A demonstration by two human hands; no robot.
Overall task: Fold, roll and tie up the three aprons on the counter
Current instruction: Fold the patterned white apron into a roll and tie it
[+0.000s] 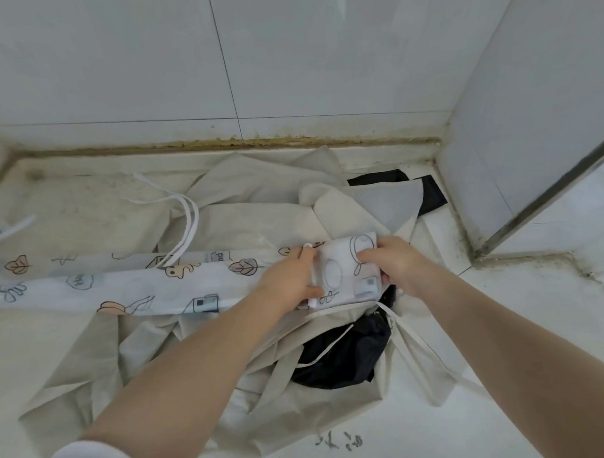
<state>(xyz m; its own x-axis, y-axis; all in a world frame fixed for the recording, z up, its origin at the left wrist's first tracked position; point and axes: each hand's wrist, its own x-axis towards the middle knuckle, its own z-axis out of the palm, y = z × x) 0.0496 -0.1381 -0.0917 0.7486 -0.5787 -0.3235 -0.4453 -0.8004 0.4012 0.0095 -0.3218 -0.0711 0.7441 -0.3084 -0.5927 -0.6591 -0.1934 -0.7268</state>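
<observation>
A white printed apron [119, 288] with leaf and cartoon drawings lies folded into a long strip across the counter, running left from my hands. Its right end is turned over into a short roll [346, 268]. My left hand [290, 283] grips the roll's left side, thumb underneath. My right hand [392, 262] grips its right side with curled fingers. A crumpled beige apron [242, 218] lies spread beneath the strip. A black apron [345, 358] is bunched under the beige one, and part of it shows at the back right.
White apron strings [185, 219] loop over the beige cloth at the back left. Beige ties [419, 338] trail to the front right. Tiled walls [316, 49] close in the white counter [514, 321] behind and at the right corner. Dark scribbles [338, 441] mark the counter's front.
</observation>
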